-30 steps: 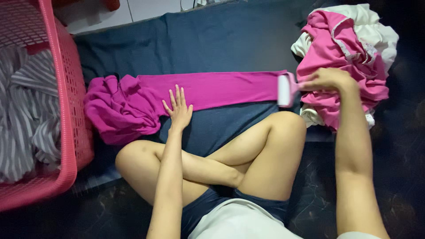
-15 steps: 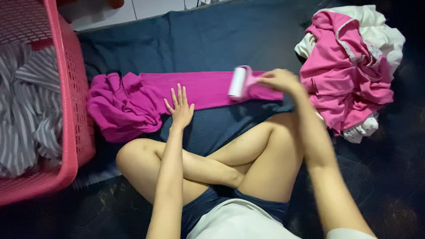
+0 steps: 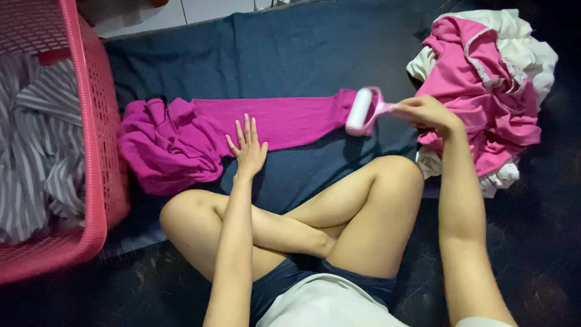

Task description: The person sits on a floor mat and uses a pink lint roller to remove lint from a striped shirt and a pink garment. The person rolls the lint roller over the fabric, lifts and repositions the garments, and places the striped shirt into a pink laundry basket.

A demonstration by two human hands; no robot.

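Where a dark blue cloth (image 3: pixel 290 54) covers the dark floor, a magenta garment (image 3: pixel 272 121) lies stretched left to right. The left hand (image 3: pixel 247 147) presses flat on it, fingers released. The right hand (image 3: pixel 423 112) grips a pink lint roller (image 3: pixel 360 110), now back at the garment's right end. A pink basket (image 3: pixel 91 139) bounds the left, a clothes pile (image 3: pixel 484 91) the right.

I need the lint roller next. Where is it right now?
The lint roller is in the right hand, resting on the right end of the magenta garment, beside the clothes pile.
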